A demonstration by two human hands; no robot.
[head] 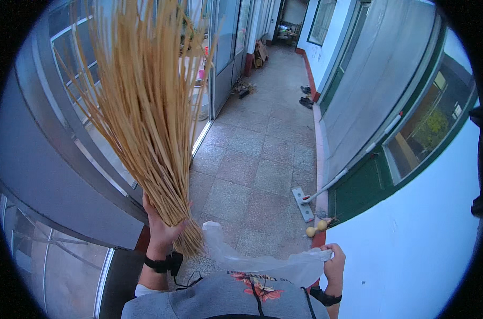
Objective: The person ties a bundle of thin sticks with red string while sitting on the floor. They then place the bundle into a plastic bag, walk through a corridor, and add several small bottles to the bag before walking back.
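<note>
My left hand point(161, 227) grips a large bundle of dry straw-coloured stalks point(153, 139) near its narrow lower end. The bundle stands nearly upright and fans out towards the top, where it looks blurred. Pinched in the fingers of my right hand point(334, 259) is the edge of a translucent plastic bag or sheet point(265, 261). From there the plastic stretches left across my front to beside the bundle's lower end. Whether it touches the stalks, I cannot tell.
A flat mop point(304, 205) leans against the curtained green door on the right. Two pale gourds point(316, 229) lie by the wall near its head. Dark shoes point(306, 102) sit farther along the tiled corridor point(241, 159). Glazed metal doors point(225, 44) line the left, with cardboard point(260, 54) beyond.
</note>
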